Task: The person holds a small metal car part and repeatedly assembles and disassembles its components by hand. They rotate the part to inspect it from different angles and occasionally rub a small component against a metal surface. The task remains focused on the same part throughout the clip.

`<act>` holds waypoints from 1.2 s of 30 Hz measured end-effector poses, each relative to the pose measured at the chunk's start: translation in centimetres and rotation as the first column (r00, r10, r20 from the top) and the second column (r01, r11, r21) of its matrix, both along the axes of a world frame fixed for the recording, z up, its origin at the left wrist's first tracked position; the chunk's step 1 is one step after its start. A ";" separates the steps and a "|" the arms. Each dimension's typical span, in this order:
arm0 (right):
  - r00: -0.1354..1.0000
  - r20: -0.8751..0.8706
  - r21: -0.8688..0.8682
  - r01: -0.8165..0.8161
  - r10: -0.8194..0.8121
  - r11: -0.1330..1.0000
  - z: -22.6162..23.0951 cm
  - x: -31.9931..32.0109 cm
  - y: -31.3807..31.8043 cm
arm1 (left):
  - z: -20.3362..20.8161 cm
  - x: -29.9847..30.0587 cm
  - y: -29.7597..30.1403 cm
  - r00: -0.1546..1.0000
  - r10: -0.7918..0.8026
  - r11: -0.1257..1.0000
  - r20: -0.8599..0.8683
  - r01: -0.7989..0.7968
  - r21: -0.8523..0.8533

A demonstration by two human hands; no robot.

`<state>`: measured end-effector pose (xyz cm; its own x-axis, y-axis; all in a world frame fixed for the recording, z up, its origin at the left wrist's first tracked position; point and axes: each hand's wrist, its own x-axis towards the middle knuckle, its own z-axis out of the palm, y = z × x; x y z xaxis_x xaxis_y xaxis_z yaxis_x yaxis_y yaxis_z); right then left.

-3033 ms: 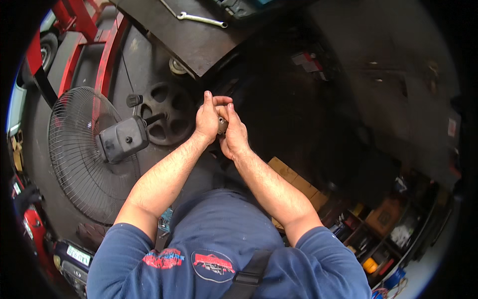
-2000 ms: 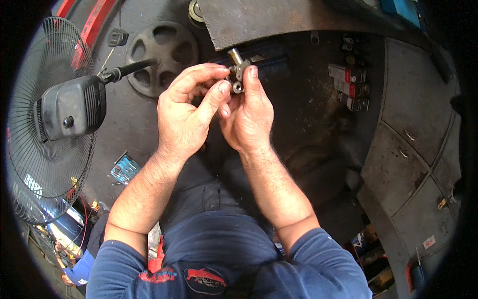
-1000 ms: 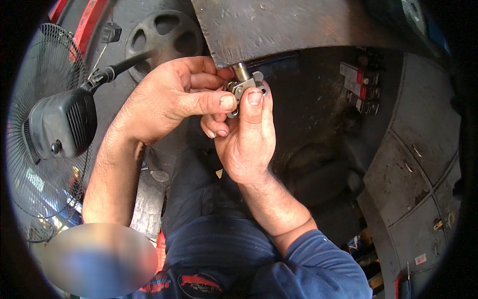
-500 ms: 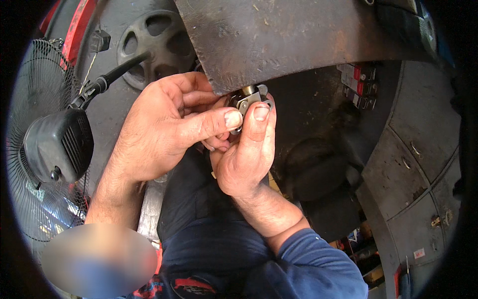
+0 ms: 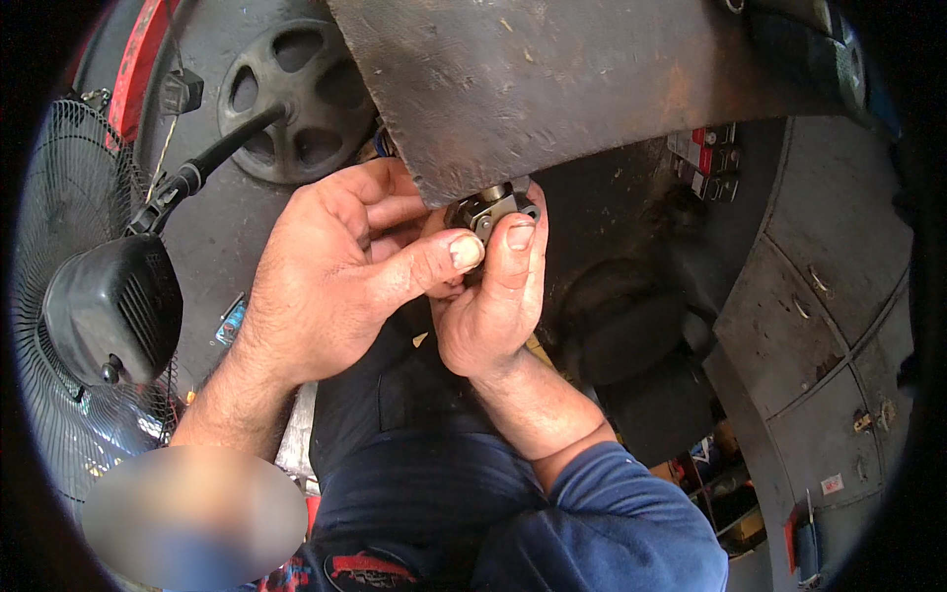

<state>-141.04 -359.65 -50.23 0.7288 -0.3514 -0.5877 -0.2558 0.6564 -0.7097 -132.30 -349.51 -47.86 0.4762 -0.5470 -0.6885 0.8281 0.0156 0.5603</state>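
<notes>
Just past the near-left corner of a dark, scratched tabletop (image 5: 552,79), both my hands hold a small metal hinged part (image 5: 499,205). It has a flat silver plate with a round pivot, plus a short brass-toned cylinder toward the table edge. My left hand (image 5: 330,281) pinches it from the left, thumb pressed near the pivot and fingers curled behind. Closed round the part from below and right is my right hand (image 5: 488,316), its thumb lying along the plate. The fingers behind hide much of the part, and the tabletop edge overlaps its far side.
A black wire fan (image 5: 104,316) with a dark motor housing stands at the left, its pole rising from a round base (image 5: 296,99). Under the table is a dark seat (image 5: 631,326). Grey metal cabinets (image 5: 789,335) line the right side, with small boxes (image 5: 702,158) nearby.
The view has shifted slightly, so the tabletop corner appears lower. The metal part has tilted a little, showing more of its top plate. Both hands keep their grip.
</notes>
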 end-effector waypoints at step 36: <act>0.915 0.161 -0.018 -0.371 0.369 0.928 1.3 -1.7 -2.7 | 1.7 -2.3 2.0 0.316 -0.467 0.880 0.826 0.070 0.470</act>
